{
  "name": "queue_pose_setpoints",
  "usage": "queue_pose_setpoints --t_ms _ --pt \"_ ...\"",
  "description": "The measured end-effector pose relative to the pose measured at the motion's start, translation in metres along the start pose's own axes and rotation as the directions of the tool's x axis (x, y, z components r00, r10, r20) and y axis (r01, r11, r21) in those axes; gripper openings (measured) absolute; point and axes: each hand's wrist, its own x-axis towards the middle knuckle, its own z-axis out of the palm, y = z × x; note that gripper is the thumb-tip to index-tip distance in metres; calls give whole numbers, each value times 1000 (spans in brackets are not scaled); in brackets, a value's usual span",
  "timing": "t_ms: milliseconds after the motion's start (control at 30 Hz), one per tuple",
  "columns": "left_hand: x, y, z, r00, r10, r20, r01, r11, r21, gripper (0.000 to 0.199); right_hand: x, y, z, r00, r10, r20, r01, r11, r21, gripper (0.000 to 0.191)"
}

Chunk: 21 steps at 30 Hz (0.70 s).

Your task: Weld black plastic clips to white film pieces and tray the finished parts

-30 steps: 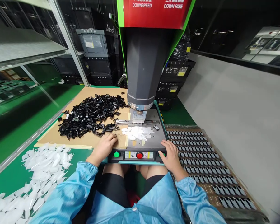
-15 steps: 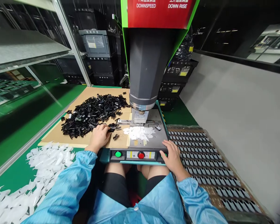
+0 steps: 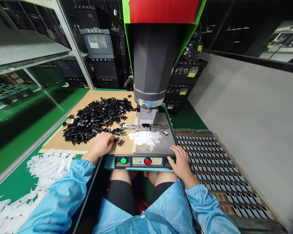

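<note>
My left hand (image 3: 102, 145) rests over the cardboard, fingers curled together, with a small black plastic part (image 3: 116, 139) at the fingertips. Loose black parts lie just beyond it, beside the large heap of black plastic parts (image 3: 95, 118). My right hand (image 3: 181, 162) lies open on the front right corner of the press machine, its thumb over the right-hand button, which is mostly hidden. Under the raised metal press head (image 3: 147, 114), a black part (image 3: 146, 125) sits in the metal fixture (image 3: 157, 127). White film pieces (image 3: 146, 138) are spread on the grey machine plate (image 3: 161, 148) in front.
A green button (image 3: 123, 160) and a red button (image 3: 147, 161) are on the front panel. More white film pieces (image 3: 50, 165) are piled at the left. Rows of grey parts fill a tray (image 3: 218, 191) at the right. Black crates (image 3: 104, 66) are stacked behind.
The press head has risen, uncovering the black part in the fixture. My left hand has shifted slightly left, and a black part now shows at its fingertips. My right hand stays in place.
</note>
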Motion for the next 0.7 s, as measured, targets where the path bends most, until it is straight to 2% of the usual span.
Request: queue_pose_setpoints --t_ms 100,233,400,567,700 --pt "20 -7 0 999 -50 -14 50 999 13 30 1 -1 -1 1000 2 -3 -2 1000 5 44" --pt "41 -10 9 998 -51 45 49 998 51 32 0 -4 -5 1000 2 9 -2 1000 3 46" --pt "41 -10 16 998 -48 48 45 998 53 30 8 -7 -11 1000 0 11 0 1000 13 39" --pt "37 -14 16 997 20 73 -23 999 32 22 53 -23 -8 999 -43 -4 43 998 51 33" --pt "37 -15 13 996 53 71 -57 997 56 18 105 -42 8 997 -77 0 76 990 122 31"
